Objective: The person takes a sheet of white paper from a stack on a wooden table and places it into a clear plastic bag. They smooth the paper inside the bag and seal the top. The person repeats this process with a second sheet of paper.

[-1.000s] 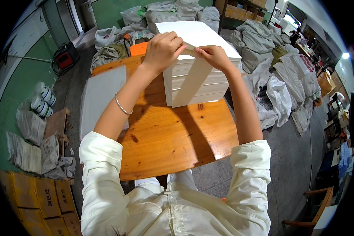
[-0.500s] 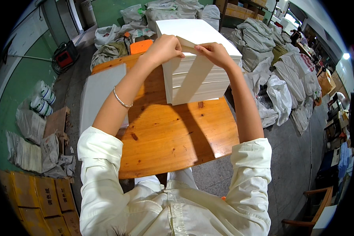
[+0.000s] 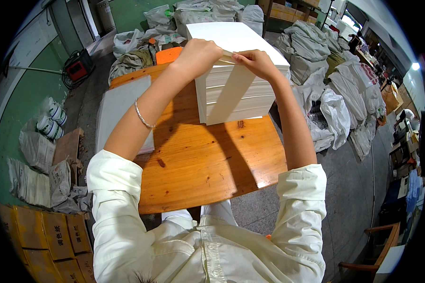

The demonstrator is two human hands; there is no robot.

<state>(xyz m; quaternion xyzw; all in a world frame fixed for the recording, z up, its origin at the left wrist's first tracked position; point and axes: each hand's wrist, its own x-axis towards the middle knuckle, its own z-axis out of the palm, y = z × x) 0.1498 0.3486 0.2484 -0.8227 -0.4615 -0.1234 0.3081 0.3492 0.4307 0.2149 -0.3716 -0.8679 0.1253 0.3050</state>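
My right fingers (image 3: 246, 57) pinched close on the raised paper (image 3: 227, 56) of the white stack (image 3: 232, 36), which stood toward the far end of the bench (image 3: 208, 165); my left hand (image 3: 198, 55) hid its fingers, so I couldn't tell its grip. I judged the stack heavy, its sheets light, bendy, easily creased, best held by the edge facing the bench's near rim.

the paper stack (image 3: 241, 92) is white, the table (image 3: 198, 165) honey-orange with dark knots (image 3: 161, 162), the shirt (image 3: 212, 250) cream.
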